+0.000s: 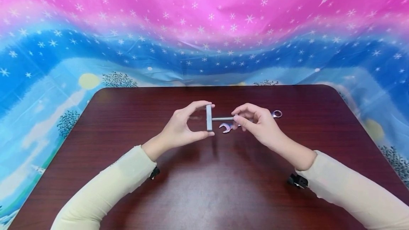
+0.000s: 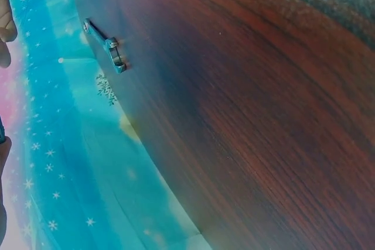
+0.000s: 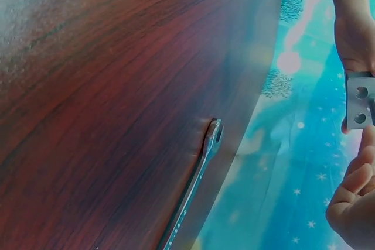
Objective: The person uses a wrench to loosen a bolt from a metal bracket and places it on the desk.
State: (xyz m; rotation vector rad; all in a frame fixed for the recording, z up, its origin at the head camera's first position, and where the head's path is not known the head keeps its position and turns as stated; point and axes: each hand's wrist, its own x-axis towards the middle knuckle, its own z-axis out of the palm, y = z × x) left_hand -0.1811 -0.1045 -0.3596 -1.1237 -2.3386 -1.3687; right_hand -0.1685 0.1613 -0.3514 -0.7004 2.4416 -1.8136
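My left hand (image 1: 180,127) holds a grey metal plate (image 1: 209,118) upright by its top and bottom edges, between thumb and fingers. In the right wrist view, round holes show in the face of this plate (image 3: 358,105). A thin metal rod (image 1: 222,119) runs level from the plate's right face. Its other end is pinched between the thumb and fingertips of my right hand (image 1: 260,121). Both hands are raised over the table. Behind the right hand lies a shiny combination wrench (image 1: 226,127), its middle hidden by that hand; the wrench (image 3: 190,188) also shows in the right wrist view.
The dark red-brown wooden table (image 1: 191,187) has rounded far corners. A pink and blue printed cloth (image 1: 204,38) hangs behind and beside it. A black wrist device (image 1: 298,181) sits at the right cuff, another (image 1: 154,173) at the left cuff.
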